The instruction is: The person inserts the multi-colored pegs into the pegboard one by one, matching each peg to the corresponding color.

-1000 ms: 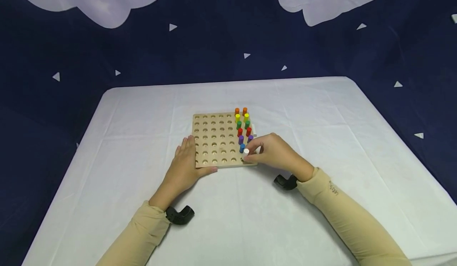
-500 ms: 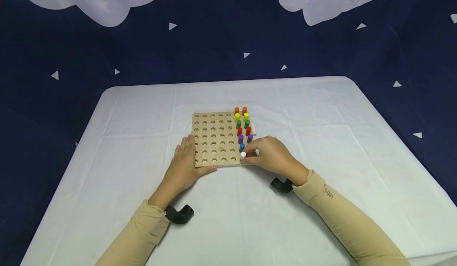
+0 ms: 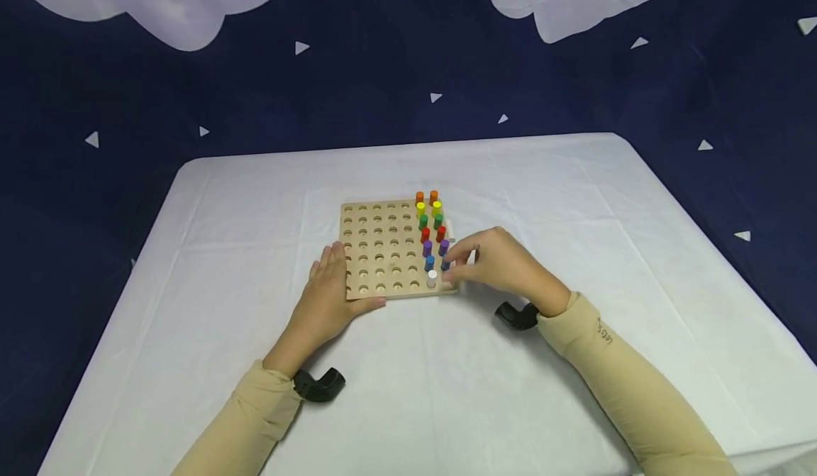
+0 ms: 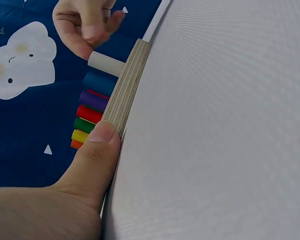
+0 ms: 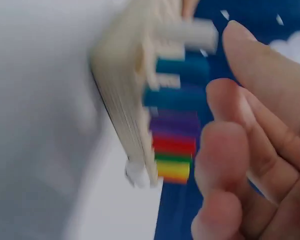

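A wooden pegboard [image 3: 370, 249] lies on the table, with two columns of coloured pegs along its right side. My left hand [image 3: 327, 291] rests at the board's front left corner, fingers straight along the left edge. Its thumb [image 4: 92, 157] presses the front edge in the left wrist view. A white peg [image 3: 432, 278] stands upright in the front row, before a blue peg [image 3: 430, 263]. My right hand [image 3: 501, 263] hovers at the board's front right corner, fingers loosely bent and holding nothing. In the right wrist view the fingertips are apart from the white peg [image 5: 190, 35].
Orange [image 3: 419, 197], yellow [image 3: 420, 210], green [image 3: 423, 222], red [image 3: 425, 235] and purple [image 3: 427, 248] pegs stand in pairs behind the blue ones. A small white piece [image 5: 136, 172] lies beside the board's right edge. A white cloth [image 3: 408, 391] covers the table.
My right hand set the white peg into the front row hole, let it go and drew back to the right. The left hand stays on the board's corner.
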A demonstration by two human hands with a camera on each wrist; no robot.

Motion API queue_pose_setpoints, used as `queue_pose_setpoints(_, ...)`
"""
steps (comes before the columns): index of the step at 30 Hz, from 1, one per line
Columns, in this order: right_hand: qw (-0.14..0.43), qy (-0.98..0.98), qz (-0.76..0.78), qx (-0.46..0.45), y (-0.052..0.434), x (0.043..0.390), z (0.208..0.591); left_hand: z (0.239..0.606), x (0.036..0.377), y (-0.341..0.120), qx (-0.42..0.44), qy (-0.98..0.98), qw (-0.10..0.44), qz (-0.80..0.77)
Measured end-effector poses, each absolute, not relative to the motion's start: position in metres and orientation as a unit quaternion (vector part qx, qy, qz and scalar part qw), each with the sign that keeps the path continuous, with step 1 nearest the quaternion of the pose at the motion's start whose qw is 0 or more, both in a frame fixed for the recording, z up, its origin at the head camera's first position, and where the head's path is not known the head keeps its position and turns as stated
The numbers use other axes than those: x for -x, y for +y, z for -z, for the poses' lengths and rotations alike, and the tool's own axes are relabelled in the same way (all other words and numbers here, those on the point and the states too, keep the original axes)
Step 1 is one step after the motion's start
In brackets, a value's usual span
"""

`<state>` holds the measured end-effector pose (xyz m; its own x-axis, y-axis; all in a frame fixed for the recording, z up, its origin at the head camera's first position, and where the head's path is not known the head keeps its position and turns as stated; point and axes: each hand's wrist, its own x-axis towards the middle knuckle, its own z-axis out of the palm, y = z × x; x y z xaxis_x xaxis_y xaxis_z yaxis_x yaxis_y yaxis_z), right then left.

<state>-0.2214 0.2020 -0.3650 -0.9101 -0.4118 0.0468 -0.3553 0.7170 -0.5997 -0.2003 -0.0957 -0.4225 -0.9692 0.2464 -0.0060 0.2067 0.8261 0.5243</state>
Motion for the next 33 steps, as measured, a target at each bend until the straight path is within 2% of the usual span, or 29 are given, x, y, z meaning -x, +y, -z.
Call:
queue_pose_setpoints(5,0.016,0.925,0.346,0.155,0.226,0.248,0.374,0.422,0.2,-0.096,-0.12,0.954,0.031,-0.272)
queue_pose_setpoints(13,0.059,0.915,0.377,0.132,0.233,0.282,0.402,0.423,0.2,-0.097,-0.12,0.954,0.03,-0.273)
queue_pose_setpoints(33,0.108,0.918,0.366,0.103,0.224,0.297,0.401,0.425,0.2,-0.095,-0.119,0.954,0.02,-0.273)
